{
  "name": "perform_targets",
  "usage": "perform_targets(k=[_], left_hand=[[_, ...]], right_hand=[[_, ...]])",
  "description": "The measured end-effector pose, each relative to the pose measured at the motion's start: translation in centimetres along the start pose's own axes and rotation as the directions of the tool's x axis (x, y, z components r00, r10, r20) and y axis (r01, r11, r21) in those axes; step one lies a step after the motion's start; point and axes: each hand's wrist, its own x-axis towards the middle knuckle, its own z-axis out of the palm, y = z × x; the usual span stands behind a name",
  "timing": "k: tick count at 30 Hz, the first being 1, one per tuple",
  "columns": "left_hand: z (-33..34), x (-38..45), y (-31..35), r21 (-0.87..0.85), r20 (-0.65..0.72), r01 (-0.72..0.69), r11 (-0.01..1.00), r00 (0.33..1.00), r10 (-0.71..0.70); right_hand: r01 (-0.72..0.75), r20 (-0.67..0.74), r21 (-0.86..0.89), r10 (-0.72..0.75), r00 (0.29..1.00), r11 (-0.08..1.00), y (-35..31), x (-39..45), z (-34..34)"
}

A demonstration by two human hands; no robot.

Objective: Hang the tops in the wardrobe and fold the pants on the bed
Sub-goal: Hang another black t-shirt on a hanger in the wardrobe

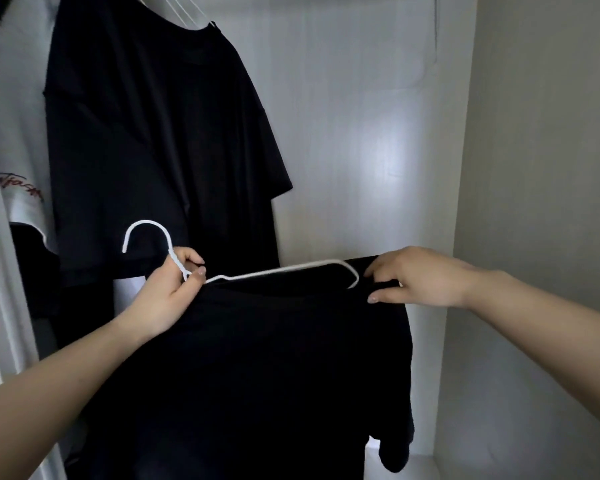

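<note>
At the far left a white printed T-shirt (21, 188) and a black short-sleeved T-shirt (160, 140) are already hung in the white wardrobe (361, 133). The neck of a thin white wire hanger (174, 261) is pinched by the left hand (174, 289), while the shoulder of a second black T-shirt (291, 358) – held low, in front of the wardrobe – is gripped by the right hand (416, 277). The hanger's right arm lies exposed above the collar, so the shirt could slide off if lifted unseated.
</note>
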Motion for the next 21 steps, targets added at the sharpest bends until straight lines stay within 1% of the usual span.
perform_targets(k=[3, 4, 6, 8, 9, 10, 12, 14, 17, 19, 21], left_hand=[[0.8, -1.0, 0.3, 0.099, 0.18, -0.108, 0.989, 0.98, 0.089], [1.1, -1.3, 0.6, 0.117, 0.217, -0.144, 0.983, 0.969, 0.116], [1.7, -1.4, 1.8, 0.109, 0.258, -0.193, 0.975, 0.953, 0.16], [2.4, -1.2, 3.3, 0.045, 0.26, -0.219, 0.975, 0.945, 0.2], [2.7, -1.0, 4.0, 0.008, 0.252, -0.224, 0.975, 0.944, 0.215], [3.0, -0.8, 4.6, -0.02, 0.248, -0.221, 0.975, 0.944, 0.219], [3.1, -0.6, 5.1, -0.05, 0.243, -0.205, 0.978, 0.947, 0.211], [3.0, -0.5, 5.0, -0.068, 0.219, -0.194, 0.979, 0.954, 0.205], [2.6, -0.4, 4.5, -0.064, 0.212, -0.189, 0.98, 0.957, 0.199], [2.4, -0.3, 4.0, -0.053, 0.225, -0.183, 0.982, 0.955, 0.19], [2.1, -0.3, 3.7, -0.046, 0.271, -0.181, 0.982, 0.944, 0.186]], right_hand=[[0.036, 0.041, -0.132, -0.031, 0.999, 0.991, -0.3, 0.9, -1.1], [0.057, 0.044, -0.165, -0.051, 0.998, 0.985, -0.5, 1.2, -1.3], [0.132, 0.027, -0.173, -0.129, 0.991, 0.976, -1.4, 2.1, -1.3], [0.232, 0.029, -0.16, -0.23, 0.973, 0.96, -2.7, 3.1, -0.6], [0.258, 0.055, -0.168, -0.252, 0.966, 0.952, -3.4, 3.6, -0.2], [0.251, 0.083, -0.176, -0.24, 0.967, 0.952, -3.9, 3.8, 0.1], [0.185, 0.121, -0.156, -0.167, 0.978, 0.97, -4.2, 3.8, 0.3], [0.149, 0.134, -0.079, -0.138, 0.981, 0.986, -4.1, 3.5, 0.4], [0.191, 0.151, 0.013, -0.191, 0.97, 0.981, -4.3, 2.9, 0.6], [0.254, 0.18, -0.006, -0.248, 0.952, 0.967, -4.6, 2.6, 0.9], [0.284, 0.17, -0.052, -0.272, 0.947, 0.957, -4.4, 2.2, 0.7]])
